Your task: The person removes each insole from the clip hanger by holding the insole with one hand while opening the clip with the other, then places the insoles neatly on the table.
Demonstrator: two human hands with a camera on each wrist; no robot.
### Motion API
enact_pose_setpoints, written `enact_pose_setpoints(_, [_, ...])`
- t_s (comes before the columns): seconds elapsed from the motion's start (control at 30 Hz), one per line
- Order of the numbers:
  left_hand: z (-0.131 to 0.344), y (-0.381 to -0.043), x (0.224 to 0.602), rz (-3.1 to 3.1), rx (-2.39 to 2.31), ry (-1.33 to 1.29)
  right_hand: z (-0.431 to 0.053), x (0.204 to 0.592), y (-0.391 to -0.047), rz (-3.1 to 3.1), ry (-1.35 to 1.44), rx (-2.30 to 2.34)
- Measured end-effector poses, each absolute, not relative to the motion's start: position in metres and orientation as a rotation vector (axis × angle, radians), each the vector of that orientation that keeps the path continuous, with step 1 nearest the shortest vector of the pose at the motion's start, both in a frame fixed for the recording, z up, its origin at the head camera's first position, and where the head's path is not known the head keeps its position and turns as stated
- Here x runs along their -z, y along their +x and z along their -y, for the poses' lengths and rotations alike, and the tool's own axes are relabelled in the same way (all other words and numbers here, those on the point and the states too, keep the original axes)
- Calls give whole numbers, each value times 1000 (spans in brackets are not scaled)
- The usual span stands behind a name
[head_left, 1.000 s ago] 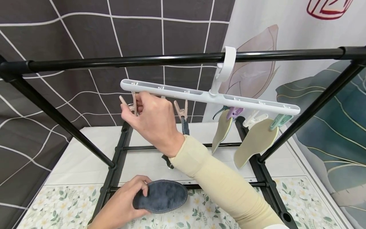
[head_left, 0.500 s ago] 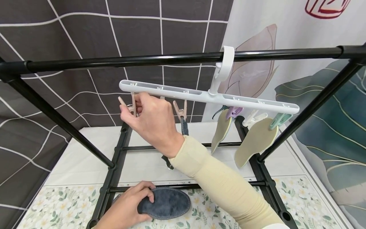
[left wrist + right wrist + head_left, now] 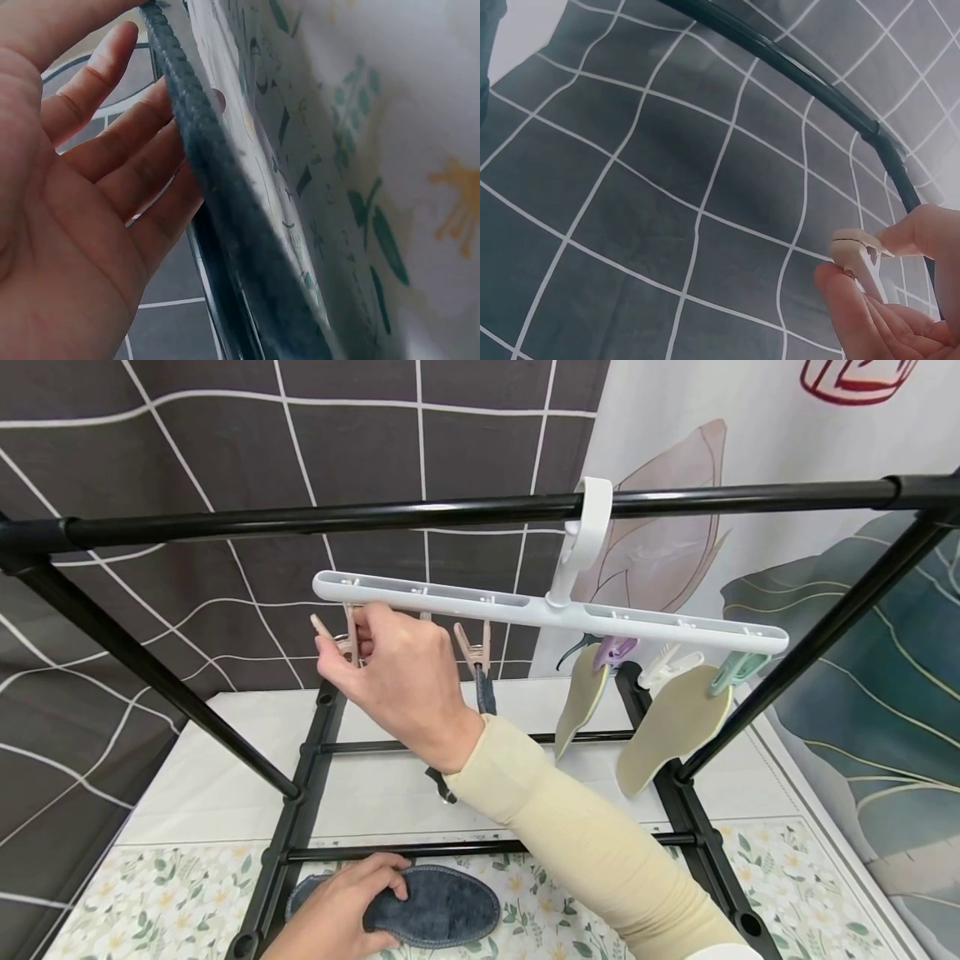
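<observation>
In the head view my left hand (image 3: pixel 348 906) grips a dark blue insole (image 3: pixel 442 906) with a stitched edge, low over the floral cloth. The left wrist view shows this insole's edge (image 3: pixel 199 124) between the thumb side and the fingers. Up at the left end of a white clip hanger (image 3: pixel 442 600), my right hand (image 3: pixel 408 681) pinches a beige clothespin (image 3: pixel 352 639). Its pale end (image 3: pixel 855 251) sits between thumb and fingers in the right wrist view. Beside that hand, another beige clothespin (image 3: pixel 480 647) holds a dark blue piece (image 3: pixel 485 689), partly hidden by the forearm.
The hanger hooks over a black rack's top bar (image 3: pixel 360 517). On its right half hang two pale yellow-green insoles (image 3: pixel 671 731), held by purple (image 3: pixel 617 650) and green clips (image 3: pixel 738 670); a white clip (image 3: pixel 667 667) hangs between them. A dark grid curtain (image 3: pixel 225 468) stands behind.
My left hand has moved slightly down and right with the blue insole, and more of the insole's left end now shows. The right hand stays on the clothespin.
</observation>
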State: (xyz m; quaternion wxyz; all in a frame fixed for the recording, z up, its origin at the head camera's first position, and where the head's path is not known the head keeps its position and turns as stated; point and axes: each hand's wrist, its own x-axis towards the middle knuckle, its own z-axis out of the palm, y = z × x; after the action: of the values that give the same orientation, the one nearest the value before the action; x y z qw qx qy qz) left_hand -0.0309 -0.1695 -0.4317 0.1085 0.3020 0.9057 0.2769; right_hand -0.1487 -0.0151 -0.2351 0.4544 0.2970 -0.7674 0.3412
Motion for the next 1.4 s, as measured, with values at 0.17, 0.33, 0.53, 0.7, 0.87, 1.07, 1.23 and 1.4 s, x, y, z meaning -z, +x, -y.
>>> enact_pose_setpoints(0.17, [167, -31, 428, -2656, -787, 872, 15, 236, -149, 1896, 730, -834])
enact_pose_setpoints(0.33, [162, -29, 430, -2675, -721, 849, 15, 236, -149, 1900, 731, -830])
enact_pose_setpoints(0.53, [164, -28, 436, -2687, -690, 802, 15, 236, -148, 1909, 746, -844])
enact_pose_setpoints(0.7, [165, -30, 438, -2694, -706, 803, 15, 237, -148, 1911, 737, -824])
enact_pose_setpoints(0.87, [165, -30, 439, -2679, -711, 798, 15, 236, -148, 1905, 725, -812])
enact_pose_setpoints(1.07, [166, -29, 440, -2655, -729, 791, 16, 236, -149, 1897, 718, -832])
enact_pose_setpoints(1.23, [166, -30, 440, -2646, -731, 801, 16, 237, -151, 1887, 706, -864])
enact_pose_setpoints(1.4, [166, -30, 439, -2650, -722, 801, 15, 236, -151, 1884, 710, -875])
